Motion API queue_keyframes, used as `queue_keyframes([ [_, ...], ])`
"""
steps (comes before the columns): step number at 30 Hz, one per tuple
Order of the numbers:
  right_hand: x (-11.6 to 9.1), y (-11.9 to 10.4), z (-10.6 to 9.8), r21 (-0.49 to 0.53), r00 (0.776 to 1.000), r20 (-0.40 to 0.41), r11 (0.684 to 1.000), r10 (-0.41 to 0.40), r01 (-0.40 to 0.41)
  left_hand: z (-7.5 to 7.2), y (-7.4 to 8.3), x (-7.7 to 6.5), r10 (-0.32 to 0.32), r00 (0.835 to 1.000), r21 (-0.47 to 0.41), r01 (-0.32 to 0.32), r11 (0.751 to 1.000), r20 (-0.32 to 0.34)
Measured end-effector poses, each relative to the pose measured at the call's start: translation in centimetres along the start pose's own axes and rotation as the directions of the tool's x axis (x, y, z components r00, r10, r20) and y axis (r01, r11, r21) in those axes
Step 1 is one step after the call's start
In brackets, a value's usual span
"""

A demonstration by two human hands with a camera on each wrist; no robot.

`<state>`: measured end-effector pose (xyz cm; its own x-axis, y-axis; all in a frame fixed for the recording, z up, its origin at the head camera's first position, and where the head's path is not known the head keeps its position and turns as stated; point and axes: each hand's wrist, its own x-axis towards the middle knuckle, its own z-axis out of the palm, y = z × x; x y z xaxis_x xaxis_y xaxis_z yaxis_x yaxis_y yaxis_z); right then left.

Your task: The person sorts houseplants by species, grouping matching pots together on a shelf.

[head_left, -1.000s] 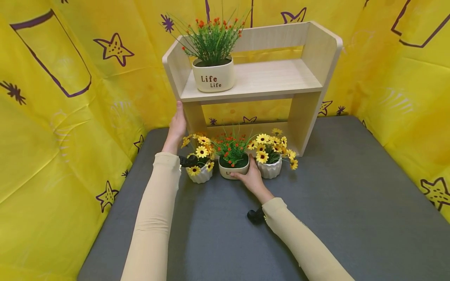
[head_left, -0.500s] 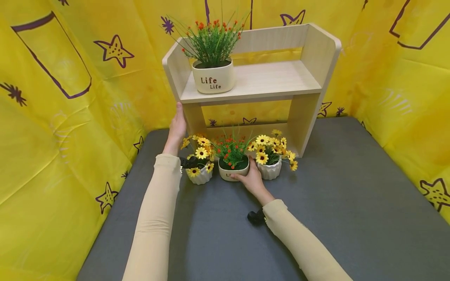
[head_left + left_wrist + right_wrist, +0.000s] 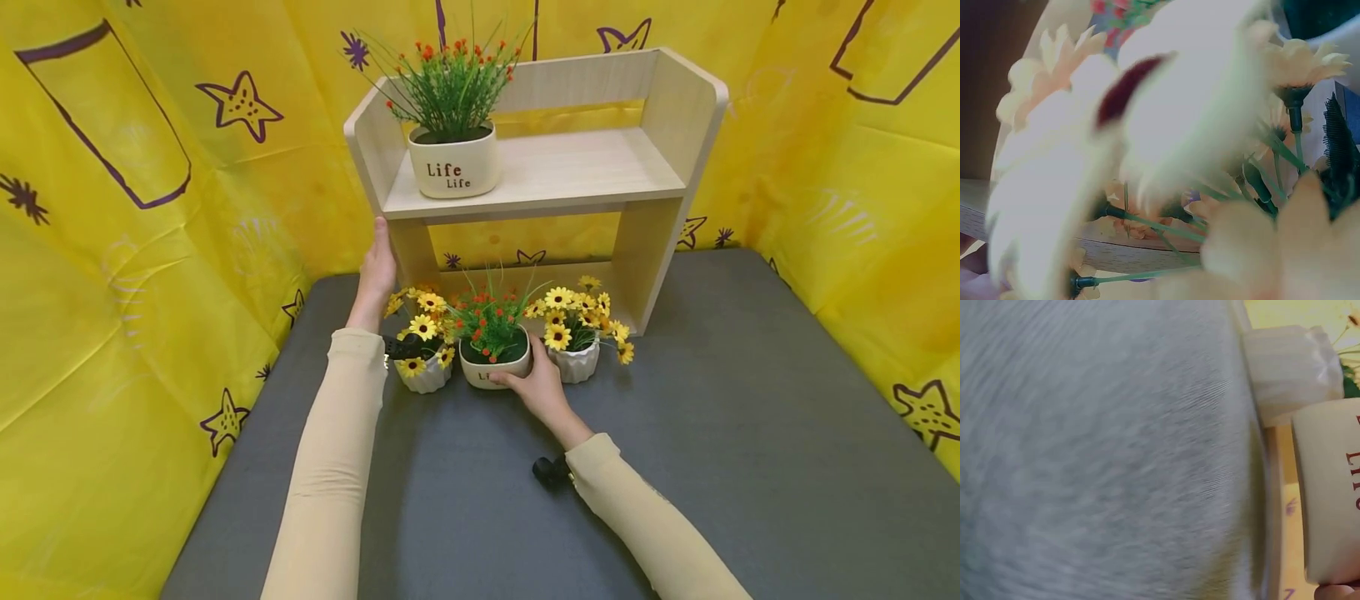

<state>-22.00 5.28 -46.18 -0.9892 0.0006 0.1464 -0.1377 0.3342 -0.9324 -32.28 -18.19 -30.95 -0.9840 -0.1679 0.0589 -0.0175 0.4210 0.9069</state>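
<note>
My left hand point(image 3: 377, 271) rests against the outer left side of a pale wooden shelf point(image 3: 592, 162), thumb pointing up; only a blurred bit of it shows at the lower left of the left wrist view. The right hand point(image 3: 542, 385) grips a cream oval flowerpot point(image 3: 480, 377) with red-orange flowers, its thumb across the lettered front and fingers at the right side. In the right wrist view this pot point(image 3: 1332, 494) appears raised off the grey surface. Yellow daisies in white ribbed pots flank it: one pot point(image 3: 423, 379) at the left, another point(image 3: 576, 365) at the right.
A larger cream "Life Life" flowerpot point(image 3: 453, 167) with orange flowers stands on the upper board's left. The shelf stands on a grey-covered table point(image 3: 750, 400). Yellow patterned cloth point(image 3: 135, 275) encloses the back and sides.
The right hand and the gripped flowerpot shift slightly left and towards me, and the pot looks a little larger. My left hand stays against the shelf.
</note>
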Motion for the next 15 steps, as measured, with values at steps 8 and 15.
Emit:
queue_keyframes([
  [8, -0.3, -2.4, -1.0, 0.033, 0.995, -0.029, 0.995, -0.092, 0.093, 0.0, -0.1, 0.0, 0.002, 1.0, -0.015, -0.002, 1.0, -0.01],
  [15, -0.4, -4.2, -2.3, 0.058, 0.994, -0.02, 0.993, -0.105, 0.106, 0.1, -0.3, 0.0, 0.015, 1.0, -0.008, -0.015, 1.0, -0.025],
])
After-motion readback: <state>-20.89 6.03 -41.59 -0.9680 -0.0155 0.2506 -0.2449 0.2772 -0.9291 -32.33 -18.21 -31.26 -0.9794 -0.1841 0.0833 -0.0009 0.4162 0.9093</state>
